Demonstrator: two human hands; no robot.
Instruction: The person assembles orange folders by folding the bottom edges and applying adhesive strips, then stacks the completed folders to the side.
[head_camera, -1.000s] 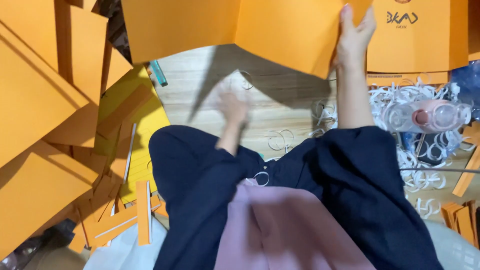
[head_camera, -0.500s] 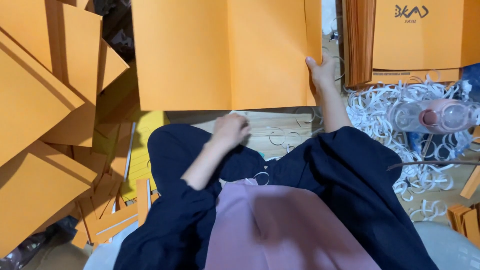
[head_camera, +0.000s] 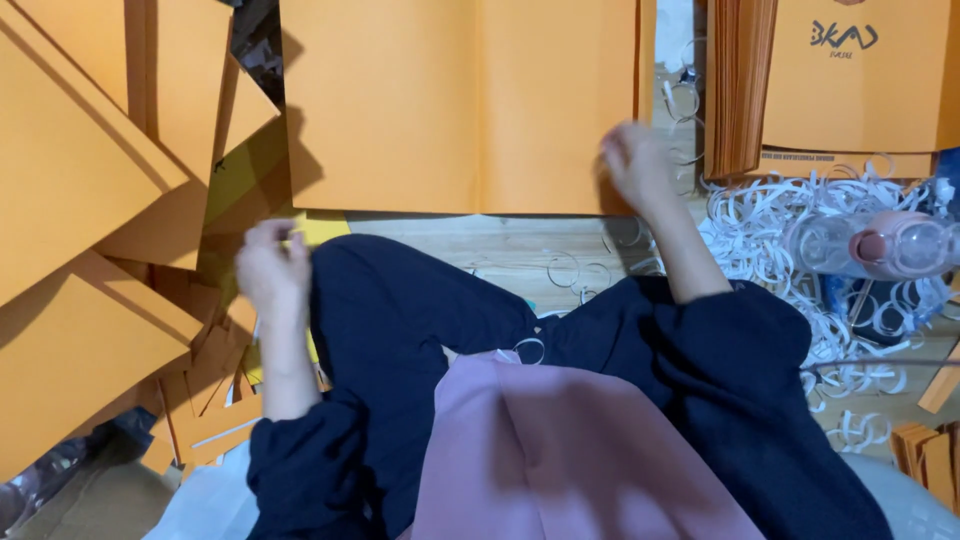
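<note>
Orange card sheet, folded w/ a crease down the middle, lies flat on the wooden floor right ahead of your knees. Your right hand rests on its lower right corner, fingers curled loosely down onto the card – pressing, not gripping, as far as the blur lets me tell. Your left hand is well apart from it, low at the left beside your knee, fingers bunched narrow; looks like it pinches sth small, but it's too blurred to say what.

Outward from the right hand: a stack of orange printed sheets stands just beside the folded sheet at upper right, edges showing as a thick pile. Below that stack, a heap of white paper strips spreads over the floor, w/ a clear plastic bottle, pink cap, lying on its side on top. A few white loops sit on the floor btw. your legs and the sheet.

Outward from the left hand: more orange sheets overlap in a loose pile at left, a yellow sheet peeking out under them near your knee. Your dark trousers and pink top fill the bottom.
</note>
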